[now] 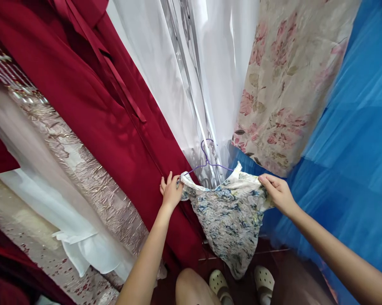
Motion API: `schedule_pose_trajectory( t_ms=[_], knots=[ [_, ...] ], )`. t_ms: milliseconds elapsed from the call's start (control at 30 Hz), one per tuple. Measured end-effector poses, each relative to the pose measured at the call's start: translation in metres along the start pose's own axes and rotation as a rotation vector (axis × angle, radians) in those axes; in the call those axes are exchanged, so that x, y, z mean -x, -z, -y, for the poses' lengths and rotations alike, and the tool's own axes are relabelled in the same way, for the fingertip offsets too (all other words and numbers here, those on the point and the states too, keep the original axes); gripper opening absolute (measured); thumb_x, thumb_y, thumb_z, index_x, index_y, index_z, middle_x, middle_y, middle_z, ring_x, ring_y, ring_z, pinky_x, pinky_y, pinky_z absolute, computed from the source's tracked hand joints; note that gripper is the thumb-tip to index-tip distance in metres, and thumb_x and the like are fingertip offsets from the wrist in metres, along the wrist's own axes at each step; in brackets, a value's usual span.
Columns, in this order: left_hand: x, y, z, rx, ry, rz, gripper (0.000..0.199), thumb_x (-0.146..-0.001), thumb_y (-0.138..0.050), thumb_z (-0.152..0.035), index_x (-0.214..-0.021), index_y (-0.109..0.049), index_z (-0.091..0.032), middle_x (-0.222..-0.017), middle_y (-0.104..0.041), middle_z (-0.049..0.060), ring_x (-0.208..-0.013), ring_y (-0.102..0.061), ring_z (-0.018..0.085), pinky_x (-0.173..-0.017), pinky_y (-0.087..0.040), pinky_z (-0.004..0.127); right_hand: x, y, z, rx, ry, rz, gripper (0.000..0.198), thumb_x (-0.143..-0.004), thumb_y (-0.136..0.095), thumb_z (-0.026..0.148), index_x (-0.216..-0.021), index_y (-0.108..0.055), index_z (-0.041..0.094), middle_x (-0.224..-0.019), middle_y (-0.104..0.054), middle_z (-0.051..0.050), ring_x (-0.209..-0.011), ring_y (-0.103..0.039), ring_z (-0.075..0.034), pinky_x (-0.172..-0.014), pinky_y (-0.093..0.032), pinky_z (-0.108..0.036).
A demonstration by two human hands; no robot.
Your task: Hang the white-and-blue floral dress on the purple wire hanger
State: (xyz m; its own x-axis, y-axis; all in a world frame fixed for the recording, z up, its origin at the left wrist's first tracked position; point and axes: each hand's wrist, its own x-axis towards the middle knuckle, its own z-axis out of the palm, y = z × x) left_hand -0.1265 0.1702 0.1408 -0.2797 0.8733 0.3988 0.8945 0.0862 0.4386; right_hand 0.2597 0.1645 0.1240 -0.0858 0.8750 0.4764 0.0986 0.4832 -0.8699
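Beside the red garment (pixel 114 118), the left hand (pixel 172 190) pinches one shoulder of the patterned top (pixel 229 216), outer fingers spread; the purple hanger (pixel 207 162) sits in the top's neck; the right hand (pixel 276 192), before the blue tulle (pixel 343 178), pinches the opposite sleeve edge; the step seems to be straightening the top on its hanger; the next move calls for an even, gentle pull.

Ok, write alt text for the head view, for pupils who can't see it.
Left hand and right hand hold a patterned top by its upper corners, on a purple hanger. Behind are red cloth, white cloth, floral cloth and blue cloth; pale clogs show below.
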Motion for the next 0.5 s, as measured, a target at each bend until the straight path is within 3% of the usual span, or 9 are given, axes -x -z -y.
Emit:
schedule_pose_trajectory(
  t_ms=[133,200,267,333,400,467,500],
  knots=[
    [0.011,0.002,-0.006,-0.046,-0.044,-0.122,0.025,-0.093,-0.048,-0.034,-0.106,-0.067,-0.025,-0.154,-0.038,0.004,-0.144,-0.013,0.042,-0.112,-0.017,0.064,-0.020,0.003,0.026,-0.006,0.030,-0.058,0.037,-0.091,-0.056,0.048,-0.069,-0.058,0.018,-0.061,-0.045,0.003,-0.058,-0.040,-0.013,-0.054,-0.030,-0.025],
    [0.018,0.002,-0.002,0.007,-0.077,-0.200,0.025,-0.093,-0.047,-0.033,-0.103,-0.067,-0.023,-0.141,-0.051,0.009,-0.137,-0.029,0.038,-0.110,-0.028,0.057,-0.031,0.000,0.037,-0.030,0.026,-0.046,0.038,-0.089,-0.058,0.048,-0.067,-0.058,0.018,-0.060,-0.043,0.003,-0.057,-0.038,-0.012,-0.053,-0.029,-0.025],
    [0.027,0.001,0.006,0.121,-0.120,-0.219,0.024,-0.093,-0.045,-0.032,-0.101,-0.066,-0.021,-0.118,-0.064,0.011,-0.118,-0.050,0.031,-0.100,-0.041,0.047,-0.038,-0.008,0.046,-0.052,0.015,0.013,0.039,-0.089,-0.058,0.050,-0.067,-0.059,0.017,-0.060,-0.045,0.003,-0.057,-0.040,-0.012,-0.054,-0.031,-0.024],
    [0.038,-0.003,0.016,0.270,-0.130,-0.169,0.023,-0.093,-0.043,-0.031,-0.098,-0.064,-0.020,-0.094,-0.067,0.007,-0.091,-0.061,0.023,-0.085,-0.049,0.035,-0.039,-0.018,0.056,-0.049,0.005,0.091,0.041,-0.090,-0.057,0.051,-0.070,-0.062,0.016,-0.061,-0.049,0.002,-0.057,-0.043,-0.013,-0.054,-0.034,-0.024],
    [0.050,-0.009,0.024,0.385,-0.094,-0.148,0.023,-0.093,-0.042,-0.030,-0.095,-0.062,-0.019,-0.082,-0.066,0.004,-0.077,-0.061,0.019,-0.073,-0.049,0.029,-0.030,-0.027,0.074,-0.048,0.008,0.177,0.043,-0.092,-0.053,0.051,-0.073,-0.064,0.015,-0.062,-0.053,0.002,-0.057,-0.046,-0.013,-0.054,-0.037,-0.024],
    [0.063,-0.018,0.028,0.470,-0.041,-0.197,0.023,-0.092,-0.044,-0.030,-0.096,-0.063,-0.018,-0.083,-0.067,0.004,-0.077,-0.063,0.019,-0.072,-0.050,0.028,-0.010,-0.030,0.102,-0.078,0.045,0.354,0.042,-0.093,-0.052,0.052,-0.078,-0.068,0.016,-0.067,-0.061,0.000,-0.060,-0.053,-0.014,-0.057,-0.042,-0.023],
    [0.070,-0.024,0.027,0.514,-0.009,-0.224,0.023,-0.092,-0.046,-0.031,-0.098,-0.064,-0.017,-0.085,-0.068,0.004,-0.079,-0.064,0.019,-0.073,-0.050,0.029,0.002,-0.030,0.119,-0.108,0.088,0.545,0.040,-0.091,-0.055,0.053,-0.086,-0.071,0.016,-0.076,-0.067,-0.003,-0.067,-0.059,-0.016,-0.062,-0.047,-0.024]
  ],
)
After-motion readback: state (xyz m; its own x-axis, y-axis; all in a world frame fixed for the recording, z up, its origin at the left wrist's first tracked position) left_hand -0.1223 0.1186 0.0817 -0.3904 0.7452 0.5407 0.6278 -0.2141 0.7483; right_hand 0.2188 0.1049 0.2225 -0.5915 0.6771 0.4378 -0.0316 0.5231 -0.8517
